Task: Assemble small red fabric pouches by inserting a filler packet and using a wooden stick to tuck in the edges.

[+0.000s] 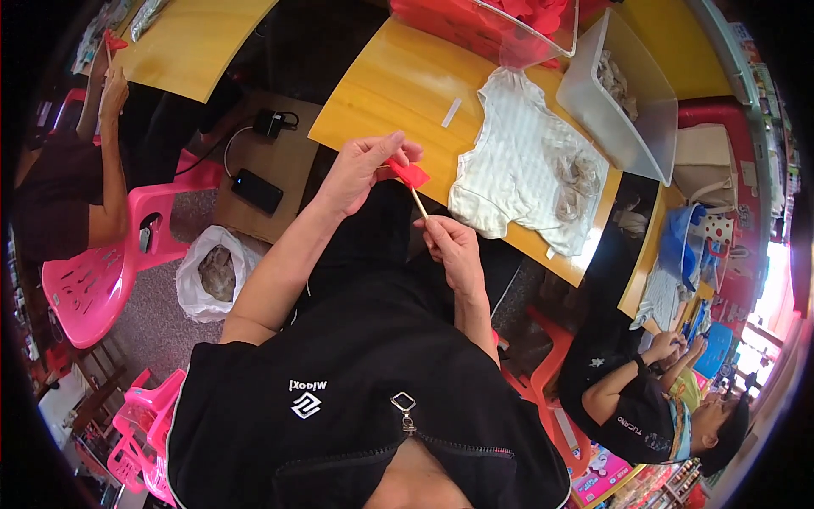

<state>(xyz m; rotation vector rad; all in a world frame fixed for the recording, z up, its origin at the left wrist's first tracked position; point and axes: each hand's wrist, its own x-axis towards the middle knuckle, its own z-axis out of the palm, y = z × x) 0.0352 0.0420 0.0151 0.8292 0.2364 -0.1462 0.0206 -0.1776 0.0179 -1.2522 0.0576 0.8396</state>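
Observation:
In front of my chest, my right hand [456, 248] pinches the lower end of a thin pale stick [420, 204] between thumb and fingertips. A small red piece [412, 175], thin like cloth or paper, sits around the stick's upper end. My left hand [360, 170] has its fingers closed on that red piece. The stick is tilted, its top leaning toward my left hand. Just beyond my hands, a white sleeveless garment [509, 144] lies flat on the yellow table [373, 85], with a translucent brownish heap [579, 182] on it.
A red container [458, 30] of red pieces and a clear bin [632, 110] stand on the table, near a white strip [452, 113]. To the left are a phone [257, 192], a white bag [197, 280] and a pink chair [102, 280]. People work at both sides.

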